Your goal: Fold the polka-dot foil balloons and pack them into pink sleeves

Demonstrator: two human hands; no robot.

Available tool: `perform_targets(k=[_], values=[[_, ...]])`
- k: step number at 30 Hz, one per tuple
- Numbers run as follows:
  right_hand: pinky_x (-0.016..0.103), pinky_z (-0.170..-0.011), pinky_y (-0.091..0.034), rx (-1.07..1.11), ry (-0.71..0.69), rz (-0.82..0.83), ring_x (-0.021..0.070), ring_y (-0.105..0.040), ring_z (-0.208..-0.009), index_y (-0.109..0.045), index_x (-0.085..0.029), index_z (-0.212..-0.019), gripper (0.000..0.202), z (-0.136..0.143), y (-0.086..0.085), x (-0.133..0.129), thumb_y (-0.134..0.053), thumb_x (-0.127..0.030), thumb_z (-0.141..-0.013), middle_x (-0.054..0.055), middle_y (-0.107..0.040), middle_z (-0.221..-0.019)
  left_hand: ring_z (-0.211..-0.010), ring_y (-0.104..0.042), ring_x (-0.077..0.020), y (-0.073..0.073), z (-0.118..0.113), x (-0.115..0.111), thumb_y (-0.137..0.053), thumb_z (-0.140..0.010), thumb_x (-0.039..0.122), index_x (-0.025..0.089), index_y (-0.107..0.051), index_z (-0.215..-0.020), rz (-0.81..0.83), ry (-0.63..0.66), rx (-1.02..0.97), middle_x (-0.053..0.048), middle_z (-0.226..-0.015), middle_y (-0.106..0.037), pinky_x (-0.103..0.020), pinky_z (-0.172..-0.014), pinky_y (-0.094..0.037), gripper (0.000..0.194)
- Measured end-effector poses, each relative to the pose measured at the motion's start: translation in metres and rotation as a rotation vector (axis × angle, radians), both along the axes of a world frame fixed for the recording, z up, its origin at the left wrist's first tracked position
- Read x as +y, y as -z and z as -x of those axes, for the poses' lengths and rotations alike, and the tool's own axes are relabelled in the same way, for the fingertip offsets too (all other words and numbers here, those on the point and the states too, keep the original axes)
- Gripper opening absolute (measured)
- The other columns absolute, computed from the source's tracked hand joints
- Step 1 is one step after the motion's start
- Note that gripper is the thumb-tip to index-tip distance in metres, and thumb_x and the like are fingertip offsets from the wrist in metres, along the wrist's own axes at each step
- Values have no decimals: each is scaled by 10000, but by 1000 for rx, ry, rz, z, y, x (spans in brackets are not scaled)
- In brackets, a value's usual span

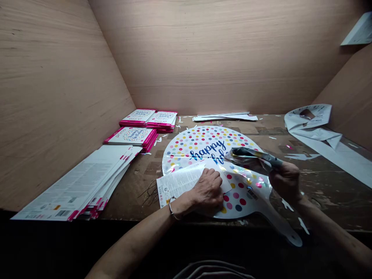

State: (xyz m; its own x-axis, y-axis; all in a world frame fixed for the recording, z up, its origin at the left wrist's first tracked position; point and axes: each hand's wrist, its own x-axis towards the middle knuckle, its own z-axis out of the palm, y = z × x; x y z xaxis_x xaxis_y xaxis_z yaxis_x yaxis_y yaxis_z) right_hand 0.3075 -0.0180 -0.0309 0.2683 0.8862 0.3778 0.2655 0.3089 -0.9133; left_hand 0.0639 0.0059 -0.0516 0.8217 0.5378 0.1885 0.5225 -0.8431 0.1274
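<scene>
A round, flat foil balloon (192, 141) with coloured dots and blue "happy" lettering lies on the brown table, its pale tail (286, 230) pointing to the lower right. Across its near left part rests a white printed card (181, 180). My left hand (207, 190), fingers curled, is closed at the card's right end over the balloon; its fingertips are hidden. On the other side, my right hand (286, 180) grips a long dark thing with shiny edges (255, 154), angled left above the balloon. Its exact kind is unclear.
Several stacks of pink-edged birthday packs (132, 135) stand at the back left. Nearer lies a fanned pile of printed cards (69, 182). White strips (225, 116) lie by the back wooden wall (203, 54). Crumpled white paper (314, 126) is at the right, with scraps scattered around.
</scene>
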Motion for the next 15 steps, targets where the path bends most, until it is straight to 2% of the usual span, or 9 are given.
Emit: perform_targets(k=[3,7,10,12,15], values=[[406,-803,-516,-415,-53,-312,249,-644,-825,-704,-232,-876,203,4,-1,3,-620,-149,-710,40,-694,-879,-780,-406,-196,-1,0,0,-540,-687,321,157,-464,-750,29,19,-14,-65,-821,-504,-360,-734,-331,192],[425,-891,-487,-666,-192,-553,226,-619,-965,-626,-237,-1085,333,9,-3,13,-512,-119,-795,54,-675,-1014,-852,-436,-221,-4,1,0,-574,-674,332,153,-497,-799,62,28,-60,-76,-881,-523,-364,-751,-335,231],[451,-957,-437,-865,-269,-687,222,-578,-1055,-570,-218,-1173,385,5,-2,22,-474,-86,-824,71,-651,-1089,-901,-453,-256,-5,1,-1,-575,-674,358,151,-521,-726,44,40,-74,-113,-936,-537,-381,-756,-338,221],[478,-996,-392,-979,-282,-725,224,-543,-1107,-545,-207,-1203,386,-1,1,28,-459,-84,-848,77,-626,-1138,-851,-472,-242,-5,0,-2,-555,-698,358,152,-516,-707,33,59,-76,-103,-863,-555,-385,-761,-341,210],[505,-1020,-355,-1080,-276,-729,232,-513,-1142,-548,-204,-1198,352,-10,9,32,-450,-109,-874,79,-602,-1175,-753,-471,-194,-6,0,-3,-493,-741,263,163,-474,-687,6,67,-98,-58,-729,-539,-362,-745,-345,115]])
